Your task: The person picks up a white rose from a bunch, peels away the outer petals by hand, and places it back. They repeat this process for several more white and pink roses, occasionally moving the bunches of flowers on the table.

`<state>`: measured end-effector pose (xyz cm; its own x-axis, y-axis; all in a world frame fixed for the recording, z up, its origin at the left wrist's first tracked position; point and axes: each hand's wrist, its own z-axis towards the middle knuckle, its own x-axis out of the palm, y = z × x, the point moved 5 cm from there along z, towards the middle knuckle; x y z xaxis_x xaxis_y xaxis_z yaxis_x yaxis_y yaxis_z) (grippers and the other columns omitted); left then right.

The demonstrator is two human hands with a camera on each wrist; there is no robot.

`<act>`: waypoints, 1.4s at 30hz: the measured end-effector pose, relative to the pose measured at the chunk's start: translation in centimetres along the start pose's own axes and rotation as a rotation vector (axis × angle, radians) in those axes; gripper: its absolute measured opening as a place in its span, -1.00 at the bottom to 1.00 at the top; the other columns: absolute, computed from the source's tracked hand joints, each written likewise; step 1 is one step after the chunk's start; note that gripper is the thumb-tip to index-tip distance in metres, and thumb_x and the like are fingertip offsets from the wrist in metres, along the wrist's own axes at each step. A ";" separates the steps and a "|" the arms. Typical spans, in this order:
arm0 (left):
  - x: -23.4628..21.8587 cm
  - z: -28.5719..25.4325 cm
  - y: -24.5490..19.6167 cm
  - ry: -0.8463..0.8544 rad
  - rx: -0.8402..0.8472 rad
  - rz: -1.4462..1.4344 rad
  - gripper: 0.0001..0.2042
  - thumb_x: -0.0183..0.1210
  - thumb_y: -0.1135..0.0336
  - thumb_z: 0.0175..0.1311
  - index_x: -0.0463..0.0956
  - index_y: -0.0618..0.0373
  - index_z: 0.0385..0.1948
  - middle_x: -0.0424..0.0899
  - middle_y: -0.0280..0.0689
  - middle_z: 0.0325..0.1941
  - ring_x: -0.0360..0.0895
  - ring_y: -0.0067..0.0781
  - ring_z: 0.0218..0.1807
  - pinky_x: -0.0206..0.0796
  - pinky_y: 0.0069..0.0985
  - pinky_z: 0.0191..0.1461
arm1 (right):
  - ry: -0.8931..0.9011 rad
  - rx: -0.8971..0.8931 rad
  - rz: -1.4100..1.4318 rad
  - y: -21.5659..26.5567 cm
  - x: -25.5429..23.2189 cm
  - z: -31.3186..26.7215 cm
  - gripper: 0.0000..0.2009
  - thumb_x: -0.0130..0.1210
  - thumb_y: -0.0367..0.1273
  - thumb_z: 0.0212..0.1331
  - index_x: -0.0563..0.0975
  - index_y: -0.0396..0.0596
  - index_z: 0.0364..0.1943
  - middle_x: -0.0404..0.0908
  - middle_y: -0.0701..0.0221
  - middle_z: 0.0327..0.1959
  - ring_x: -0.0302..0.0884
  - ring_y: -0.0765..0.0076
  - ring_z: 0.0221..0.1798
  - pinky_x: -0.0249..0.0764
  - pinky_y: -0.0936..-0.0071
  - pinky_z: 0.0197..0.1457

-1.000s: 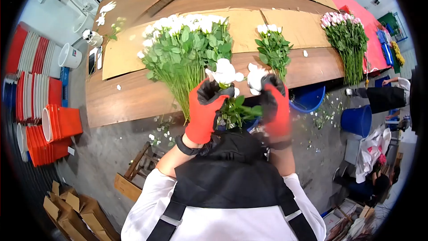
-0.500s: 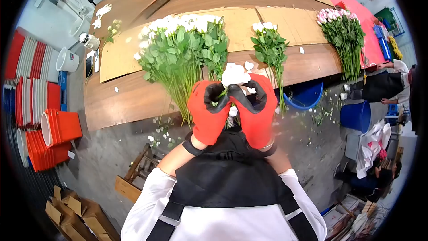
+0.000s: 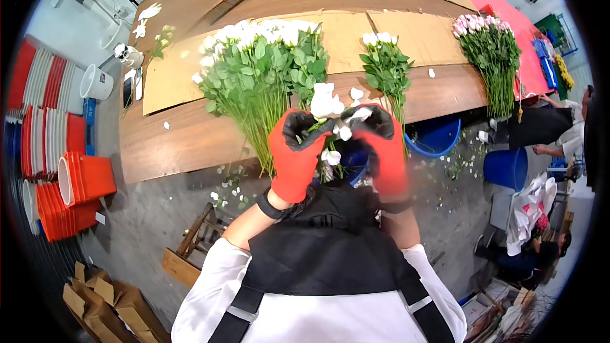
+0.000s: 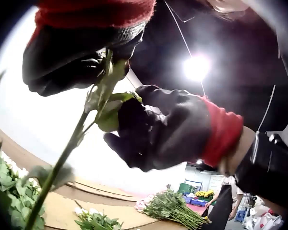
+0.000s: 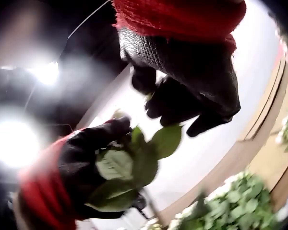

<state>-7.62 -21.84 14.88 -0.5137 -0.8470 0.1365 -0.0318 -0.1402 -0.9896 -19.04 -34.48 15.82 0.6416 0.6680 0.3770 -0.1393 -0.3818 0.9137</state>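
In the head view a white rose [image 3: 323,101] stands upright, its bloom above my left hand [image 3: 297,152]. Both hands wear red gloves with black palms. My left fingers and thumb grip the rose just below the bloom; its green stem [image 4: 62,158] runs down past that hand in the left wrist view. Close on the bloom's right is my right hand [image 3: 383,149], fingers curled, with a loose white petal [image 3: 362,114] pinched at the fingertips. Another petal [image 3: 345,133] shows between the hands. Green leaves [image 5: 129,167] hang beside my left hand in the right wrist view.
A large bunch of white roses [image 3: 267,63] lies on the table [image 3: 171,152], left of a smaller white bunch [image 3: 386,63]. Pink roses [image 3: 488,51] lie farther right. Cardboard [image 3: 419,41] runs beneath the bunches. A blue tub [image 3: 438,140] is below the table edge.
My right hand came in from the right to the bloom, then moved back a little to the right with a petal. The bloom looks smaller; my left hand keeps its grip.
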 end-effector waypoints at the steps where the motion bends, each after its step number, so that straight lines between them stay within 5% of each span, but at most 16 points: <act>1: -0.1 0.1 -0.4 -0.035 0.036 0.045 -0.74 0.38 0.54 -0.03 0.48 0.24 -0.33 0.50 -0.39 -0.36 0.40 -0.61 -0.32 0.31 -0.57 -0.26 | -0.055 -0.100 -0.156 0.2 0.0 -0.1 -0.68 0.18 -0.59 0.04 0.53 -0.24 -0.06 0.61 0.38 -0.14 0.48 0.46 0.01 0.39 0.50 0.09; 6: 0.2 -0.4 -1.5 -0.062 0.333 0.355 -0.71 0.38 0.55 -0.12 0.50 0.23 -0.32 0.51 -0.23 -0.41 0.47 -0.28 -0.37 0.30 -0.45 -0.29 | -0.097 -0.197 -0.363 1.9 2.5 -1.2 -0.60 0.28 -0.59 -0.06 0.55 -0.21 -0.03 0.53 0.31 0.00 0.43 0.39 0.10 0.40 0.44 0.13; 7: 0.5 -0.7 -2.0 -0.045 0.403 0.384 -0.70 0.34 0.57 -0.19 0.50 0.22 -0.33 0.50 -0.14 -0.41 0.47 -0.08 -0.33 0.32 -0.38 -0.28 | -0.114 -0.224 -0.446 1.8 2.6 -1.2 -0.63 0.29 -0.59 -0.07 0.56 -0.22 -0.07 0.52 0.30 -0.01 0.46 0.37 0.07 0.41 0.44 0.11; 10: 0.9 -1.0 -3.0 -0.027 0.483 0.423 -0.72 0.31 0.56 -0.19 0.50 0.22 -0.35 0.51 -0.17 -0.41 0.46 -0.10 -0.31 0.32 -0.36 -0.28 | -0.208 -0.302 -0.400 1.3 3.5 -1.7 -0.66 0.30 -0.60 -0.05 0.55 -0.26 -0.11 0.54 0.31 -0.06 0.48 0.39 0.00 0.41 0.48 0.08; 20: 1.2 -1.2 -2.5 -0.031 0.407 0.381 -0.75 0.28 0.59 -0.16 0.48 0.24 -0.37 0.50 -0.18 -0.44 0.46 -0.16 -0.38 0.34 -0.42 -0.29 | -0.284 -0.162 -0.007 -2.2 1.8 -1.7 -0.64 0.26 -0.64 -0.02 0.52 -0.30 -0.07 0.53 0.37 -0.01 0.45 0.52 -0.01 0.42 0.54 0.05; 26: 1.4 -1.2 -1.2 0.017 0.132 0.123 -0.73 0.32 0.58 -0.03 0.51 0.28 -0.26 0.59 -0.26 -0.36 0.52 -0.49 -0.28 0.37 -0.55 -0.16 | -0.349 -0.029 0.209 -2.3 1.8 -1.3 -0.67 0.22 -0.60 0.07 0.51 -0.26 -0.04 0.56 0.36 -0.05 0.48 0.51 -0.04 0.44 0.55 0.04; 29: 0.6 -0.6 0.0 -0.012 -0.001 -0.019 -0.71 0.30 0.58 0.03 0.51 0.33 -0.17 0.62 -0.28 -0.26 0.52 -0.56 -0.20 0.37 -0.58 -0.08 | -0.534 -0.248 0.205 -3.2 -0.8 -0.8 -0.72 0.22 -0.57 0.09 0.52 -0.24 -0.08 0.59 0.40 -0.15 0.54 0.50 -0.13 0.46 0.58 -0.01; 30: 0.1 -0.3 0.1 -0.028 -0.011 -0.046 -0.70 0.29 0.58 0.04 0.51 0.33 -0.14 0.63 -0.28 -0.24 0.53 -0.56 -0.19 0.37 -0.58 -0.05 | -0.557 -0.190 0.074 -2.6 -2.1 -0.7 -0.77 0.26 -0.54 0.08 0.53 -0.20 -0.16 0.60 0.43 -0.19 0.56 0.48 -0.11 0.45 0.55 0.02; 33: -1.5 0.7 -0.4 -0.060 -0.024 -0.090 -0.68 0.22 0.61 0.08 0.51 0.37 -0.07 0.64 -0.27 -0.19 0.55 -0.52 -0.11 0.37 -0.55 0.04 | -0.147 -0.108 -0.498 -0.6 -3.9 -0.5 -0.84 0.29 -0.46 0.04 0.57 -0.05 -0.29 0.61 0.41 -0.36 0.54 0.39 -0.07 0.37 0.44 -0.02; 34: -1.8 0.9 -0.4 -0.060 -0.018 -0.079 -0.68 0.22 0.62 0.08 0.51 0.37 -0.07 0.64 -0.26 -0.19 0.55 -0.51 -0.10 0.37 -0.54 0.05 | 0.059 -0.339 -1.428 0.8 -3.1 -0.4 -0.82 0.32 -0.44 -0.04 0.56 -0.06 -0.33 0.60 0.35 -0.40 0.55 0.23 -0.12 0.34 0.33 0.02; 36: -1.9 1.1 -0.1 -0.042 -0.010 -0.063 -0.69 0.21 0.62 0.08 0.52 0.38 -0.08 0.64 -0.26 -0.19 0.55 -0.49 -0.08 0.36 -0.53 0.07 | 0.088 -0.285 -1.576 0.6 -2.8 -0.9 -0.73 0.35 -0.43 -0.12 0.58 -0.09 -0.26 0.60 0.28 -0.26 0.54 0.10 -0.09 0.30 0.23 0.15; 39: -1.2 0.7 0.2 -0.014 -0.055 -0.076 -0.69 0.25 0.60 0.06 0.53 0.37 -0.10 0.64 -0.25 -0.19 0.55 -0.49 -0.10 0.36 -0.52 0.06 | -0.103 -0.323 -0.933 1.3 -1.8 -0.7 -0.67 0.34 -0.46 -0.11 0.59 -0.09 -0.16 0.59 0.29 -0.17 0.52 0.14 -0.03 0.28 0.24 0.20; 40: -0.9 0.6 0.0 0.000 -0.069 -0.081 -0.69 0.26 0.59 0.06 0.53 0.37 -0.10 0.64 -0.25 -0.19 0.54 -0.50 -0.11 0.36 -0.52 0.05 | -0.076 -0.263 -0.514 1.8 -0.7 -0.6 -0.62 0.33 -0.47 -0.10 0.60 -0.07 -0.09 0.59 0.31 -0.13 0.47 0.14 0.03 0.29 0.27 0.19; 42: -0.4 0.3 -0.4 -0.009 0.013 0.002 -0.72 0.29 0.58 0.04 0.54 0.34 -0.16 0.63 -0.24 -0.23 0.52 -0.51 -0.17 0.37 -0.54 -0.02 | -0.067 -0.305 -0.531 2.8 1.3 -1.0 -0.64 0.36 -0.46 -0.12 0.60 -0.07 -0.13 0.60 0.33 -0.13 0.46 0.14 0.04 0.29 0.29 0.18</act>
<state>-7.17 -21.56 15.23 -0.5061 -0.8519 0.1346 -0.0196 -0.1446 -0.9893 -19.39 -34.04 18.99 0.7270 0.6715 -0.1431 0.0095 0.1985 0.9800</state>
